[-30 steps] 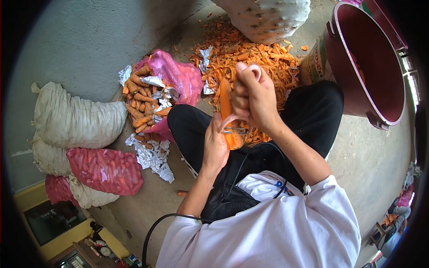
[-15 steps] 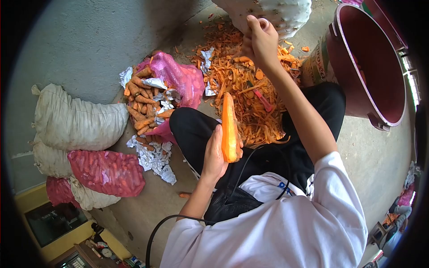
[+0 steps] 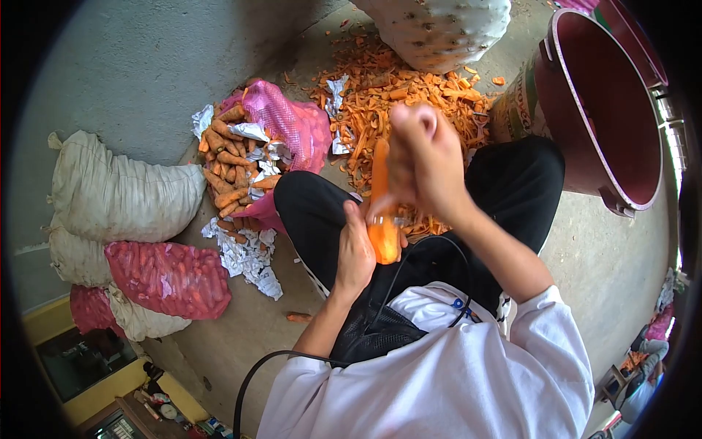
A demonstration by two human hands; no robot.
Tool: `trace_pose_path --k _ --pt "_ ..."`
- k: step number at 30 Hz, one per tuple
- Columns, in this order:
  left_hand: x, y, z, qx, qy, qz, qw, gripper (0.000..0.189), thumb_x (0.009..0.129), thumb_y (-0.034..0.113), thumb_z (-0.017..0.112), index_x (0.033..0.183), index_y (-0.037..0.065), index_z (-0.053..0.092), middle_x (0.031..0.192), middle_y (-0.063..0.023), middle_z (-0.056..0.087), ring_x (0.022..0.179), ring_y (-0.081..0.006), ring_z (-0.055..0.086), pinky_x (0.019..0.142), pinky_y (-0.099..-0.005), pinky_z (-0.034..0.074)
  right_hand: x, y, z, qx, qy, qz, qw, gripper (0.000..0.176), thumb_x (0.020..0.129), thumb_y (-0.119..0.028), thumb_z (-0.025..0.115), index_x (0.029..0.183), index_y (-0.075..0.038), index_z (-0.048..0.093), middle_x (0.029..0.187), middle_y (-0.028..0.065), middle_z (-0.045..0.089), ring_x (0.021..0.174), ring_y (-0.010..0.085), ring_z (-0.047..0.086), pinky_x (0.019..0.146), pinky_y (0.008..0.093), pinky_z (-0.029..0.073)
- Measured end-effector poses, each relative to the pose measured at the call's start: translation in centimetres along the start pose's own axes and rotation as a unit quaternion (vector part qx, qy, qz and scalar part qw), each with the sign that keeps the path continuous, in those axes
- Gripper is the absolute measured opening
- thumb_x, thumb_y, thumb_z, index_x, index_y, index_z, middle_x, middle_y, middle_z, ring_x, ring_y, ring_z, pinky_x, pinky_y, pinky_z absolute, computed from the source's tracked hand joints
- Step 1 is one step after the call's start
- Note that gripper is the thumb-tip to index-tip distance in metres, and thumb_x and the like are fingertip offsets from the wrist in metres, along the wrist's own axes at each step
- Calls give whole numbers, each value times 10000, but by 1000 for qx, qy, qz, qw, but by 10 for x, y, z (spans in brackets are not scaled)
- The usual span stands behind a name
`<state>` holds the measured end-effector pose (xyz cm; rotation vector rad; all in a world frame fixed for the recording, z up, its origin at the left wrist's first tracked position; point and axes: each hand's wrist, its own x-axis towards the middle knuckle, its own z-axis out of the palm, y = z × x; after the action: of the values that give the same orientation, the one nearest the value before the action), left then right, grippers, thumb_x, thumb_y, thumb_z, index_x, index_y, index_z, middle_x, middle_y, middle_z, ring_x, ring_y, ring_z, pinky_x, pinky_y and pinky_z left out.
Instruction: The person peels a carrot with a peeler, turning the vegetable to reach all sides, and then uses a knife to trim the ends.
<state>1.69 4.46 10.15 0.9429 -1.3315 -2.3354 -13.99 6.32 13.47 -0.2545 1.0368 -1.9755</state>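
Note:
A large peeled orange carrot [image 3: 382, 238] lies in my left hand [image 3: 356, 252], its thick end toward me and its tip pointing away. My right hand [image 3: 431, 164], blurred by motion, is closed in a fist above and beside the carrot. A clear blade-like part shows across the carrot below this fist; most of that tool is hidden. Beyond my hands a wide heap of orange peelings [image 3: 358, 95] covers the floor. Left of it, unpeeled carrots [image 3: 227, 157] spill from an open pink mesh bag [image 3: 292, 121] with crumpled paper.
A deep maroon tub [image 3: 610, 110] stands at the right. A bumpy white sack [image 3: 446, 33] is at the top. White sacks [image 3: 128, 194] and a red mesh bag of carrots [image 3: 172, 279] lie at the left. One small carrot [image 3: 298, 317] is on the floor.
My right hand has come down and toward me from above the peelings to the carrot. My left hand still holds the carrot in nearly the same place.

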Motion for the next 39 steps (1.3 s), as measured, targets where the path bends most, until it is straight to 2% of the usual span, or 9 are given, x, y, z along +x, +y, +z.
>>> trace_pose_path --k 3,7,13,17,24,30,34,38,39 --pt "-10 -9 -12 91 -2 25 996 675 954 565 141 1148 21 491 764 -92 582 581 -156 573 508 -260 467 85 1 -24 -41 47 -107 992 283 879 -270 591 797 -66 413 545 20 453 370 103 427 317 254 350" --pt "-15 -4 -8 31 11 33 999 595 972 506 225 1170 2 472 781 -78 555 619 -148 580 532 -232 480 156 8 -51 11 78 -86 993 215 895 -189 547 785 -88 392 553 -14 382 370 81 346 315 253 307" --pt "4 -7 -17 58 36 42 997 495 986 433 316 1191 8 466 920 -87 558 787 -160 580 632 -287 499 79 -17 -15 39 9 -63 997 283 909 -229 564 743 -125 360 546 -36 349 371 50 282 314 222 226" --pt "15 -15 -16 -160 64 -39 984 481 981 431 330 1133 16 518 885 -78 579 746 -163 570 637 -311 477 16 -18 -2 112 10 3 994 308 918 -254 561 729 -148 342 535 -49 312 368 38 244 314 212 181" --pt "21 -16 -14 -211 88 -86 970 475 978 441 315 1092 55 567 899 -80 630 789 -185 617 679 -333 504 -29 -8 9 140 19 31 990 311 974 -250 447 707 -147 324 538 -53 239 379 45 197 324 222 182" --pt "21 -4 11 -238 141 -6 961 501 977 483 294 1198 74 480 912 -69 628 810 -177 618 717 -323 504 -40 3 14 164 72 -19 984 285 978 -237 442 736 -143 323 544 -37 263 377 49 201 309 222 198" --pt "19 -14 -5 -199 69 15 978 501 982 461 301 1287 66 353 1112 -94 520 993 -188 559 818 -336 497 -41 8 15 154 90 -41 983 272 973 -244 457 755 -144 329 545 -36 266 378 49 204 307 223 199" --pt "19 -13 -3 -151 100 43 982 502 987 453 286 1293 57 333 1139 -115 508 1046 -208 549 872 -366 491 -34 7 14 128 132 -59 981 274 964 -250 480 763 -142 329 542 -36 268 379 49 214 305 221 196" --pt "21 -15 -5 -140 105 49 983 505 987 452 283 1297 55 328 1149 -120 504 1052 -212 549 882 -373 489 -27 9 5 146 104 -67 981 232 948 -240 516 815 -128 363 549 -24 334 362 47 283 296 228 222"
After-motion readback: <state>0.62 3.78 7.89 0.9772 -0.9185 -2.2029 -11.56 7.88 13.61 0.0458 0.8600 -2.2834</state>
